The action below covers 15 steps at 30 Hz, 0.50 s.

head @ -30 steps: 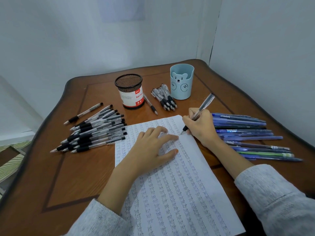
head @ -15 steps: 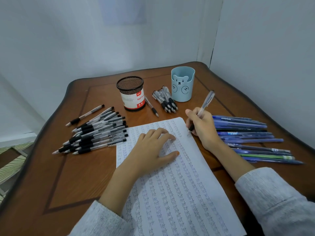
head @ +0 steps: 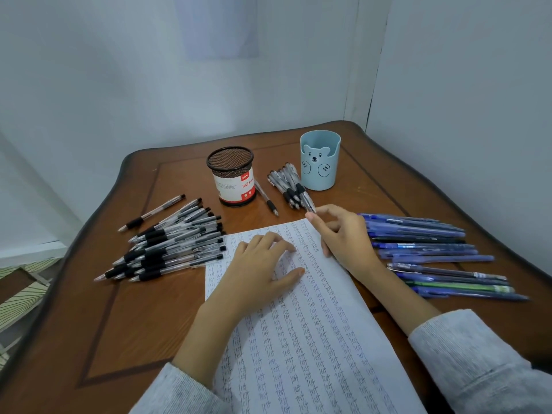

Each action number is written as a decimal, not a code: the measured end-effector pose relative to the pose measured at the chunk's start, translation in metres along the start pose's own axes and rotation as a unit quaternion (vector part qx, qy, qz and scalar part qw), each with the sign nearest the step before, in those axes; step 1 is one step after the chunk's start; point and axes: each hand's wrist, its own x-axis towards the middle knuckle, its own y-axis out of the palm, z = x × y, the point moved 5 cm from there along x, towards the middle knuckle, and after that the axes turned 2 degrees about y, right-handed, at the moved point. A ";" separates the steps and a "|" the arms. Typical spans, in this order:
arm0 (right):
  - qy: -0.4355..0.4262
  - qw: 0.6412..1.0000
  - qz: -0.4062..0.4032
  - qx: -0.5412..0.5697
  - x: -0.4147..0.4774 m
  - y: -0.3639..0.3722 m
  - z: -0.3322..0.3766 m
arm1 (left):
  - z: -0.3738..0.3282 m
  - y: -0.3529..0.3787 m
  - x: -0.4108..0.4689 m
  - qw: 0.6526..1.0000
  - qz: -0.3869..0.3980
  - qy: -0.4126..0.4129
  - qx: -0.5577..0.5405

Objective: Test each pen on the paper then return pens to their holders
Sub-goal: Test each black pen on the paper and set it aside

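The lined paper (head: pixel 313 339), filled with rows of handwritten "test", lies on the wooden table (head: pixel 134 309). My left hand (head: pixel 263 270) rests flat on the paper's upper part, fingers spread. My right hand (head: pixel 343 234) reaches past the top edge of the paper. Its fingertips pinch the tip end of a clear pen with a black grip (head: pixel 304 195), which lies against a small pile of similar pens (head: pixel 285 183). Behind stand a black mesh holder (head: pixel 231 177) and a light blue bear holder (head: pixel 318 161).
A large heap of clear black-grip pens (head: pixel 170 246) lies left of the paper, with one apart (head: pixel 152 213). A single pen (head: pixel 267 198) lies by the mesh holder. Several blue pens and a green one (head: pixel 433 252) are spread on the right. Walls close in behind and on the right.
My right hand stopped writing, lifted the pen off the paper and carried it back to the small pile by the blue holder. My left hand stayed on the paper.
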 end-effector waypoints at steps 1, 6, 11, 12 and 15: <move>-0.008 1.000 0.001 -0.022 -0.001 0.001 -0.001 | 0.000 0.000 0.000 1.000 0.000 0.000 0.000; -0.023 0.999 0.005 -0.027 -0.002 0.002 0.003 | 0.000 -0.001 -0.001 1.000 0.001 0.001 -0.001; -0.035 0.998 0.008 -0.048 -0.002 0.002 0.002 | 0.002 -0.004 -0.001 1.000 0.000 -0.010 0.008; -0.035 0.998 0.006 -0.052 -0.002 0.001 0.002 | 0.003 -0.005 0.000 1.000 -0.001 -0.016 0.011; -0.038 0.998 0.007 -0.052 -0.003 0.001 0.004 | 0.010 -0.008 0.000 0.999 -0.006 -0.038 0.019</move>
